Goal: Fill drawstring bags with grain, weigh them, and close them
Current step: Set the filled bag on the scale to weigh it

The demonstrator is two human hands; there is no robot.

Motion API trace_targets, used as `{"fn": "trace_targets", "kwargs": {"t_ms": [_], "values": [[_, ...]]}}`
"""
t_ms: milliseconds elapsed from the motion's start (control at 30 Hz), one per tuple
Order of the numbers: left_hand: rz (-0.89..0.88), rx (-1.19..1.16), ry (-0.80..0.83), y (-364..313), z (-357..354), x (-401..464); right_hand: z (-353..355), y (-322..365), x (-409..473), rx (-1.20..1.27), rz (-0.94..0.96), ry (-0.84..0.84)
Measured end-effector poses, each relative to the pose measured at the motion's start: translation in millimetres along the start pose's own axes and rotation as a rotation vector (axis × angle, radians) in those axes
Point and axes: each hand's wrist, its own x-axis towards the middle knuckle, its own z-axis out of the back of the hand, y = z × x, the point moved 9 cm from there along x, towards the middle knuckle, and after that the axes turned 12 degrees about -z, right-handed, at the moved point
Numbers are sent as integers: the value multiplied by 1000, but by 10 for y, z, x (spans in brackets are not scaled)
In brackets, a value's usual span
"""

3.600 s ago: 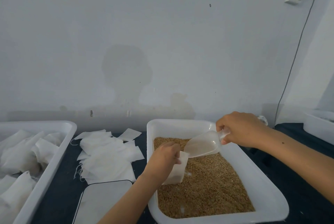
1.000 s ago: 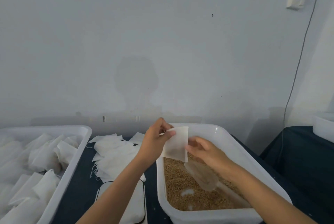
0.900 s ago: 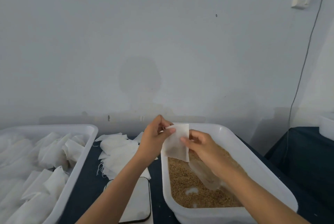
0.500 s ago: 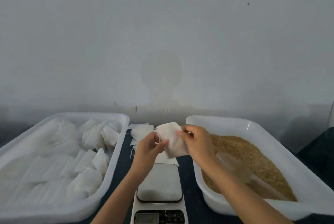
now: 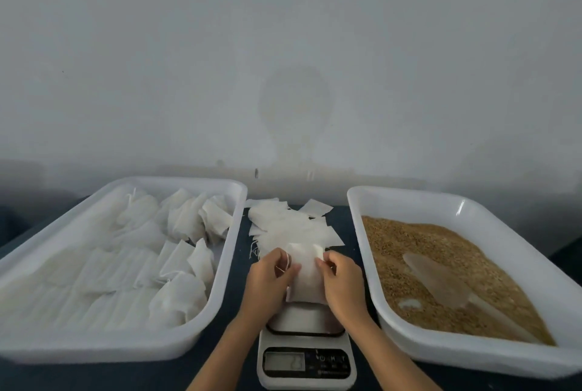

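Observation:
A small white drawstring bag [image 5: 306, 277], plump with grain, stands on the platform of a white digital scale [image 5: 307, 356]. My left hand [image 5: 267, 280] pinches its upper left edge, with the string near the fingers. My right hand [image 5: 341, 285] pinches its upper right edge. To the right, a white tub [image 5: 406, 337] holds brown grain [image 5: 419, 248], and a clear plastic scoop [image 5: 441, 283] lies in the grain. The scale's display is too dim to read.
A white tray [image 5: 220, 302] on the left holds several filled, closed bags [image 5: 185, 264]. A loose pile of flat empty bags [image 5: 289, 226] lies on the dark tabletop behind the scale. A grey wall rises close behind.
The scoop was left lying in the grain. Both hands carried the filled bag leftward out of the tub and lowered it onto the scale. The view turned left and down.

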Motion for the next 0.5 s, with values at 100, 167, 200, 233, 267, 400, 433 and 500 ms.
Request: {"fn": "trace_targets", "kwargs": {"t_ms": [100, 167, 200, 233, 267, 400, 433, 500], "values": [[-42, 77, 15, 18, -25, -14, -50, -79, -2, -9, 46, 37], [-59, 124, -11, 45, 18, -18, -78, -118, 13, -19, 66, 75], [-61, 141, -32, 63, 53, -26, -86, -151, 20, -9, 73, 89], [-61, 158, -55, 82, 91, -32, -89, -190, 21, 18, 76, 100], [-60, 172, -79, 103, 131, -39, -89, -240, 14, 58, 63, 110], [-25, 130, -207, 227, 323, -72, -99, -460, -59, 278, -82, 178], [2, 102, -230, 277, 356, -88, -106, -486, -64, 335, -106, 197], [64, 61, -250, 400, 385, -118, -104, -519, -51, 432, -142, 220]]}}
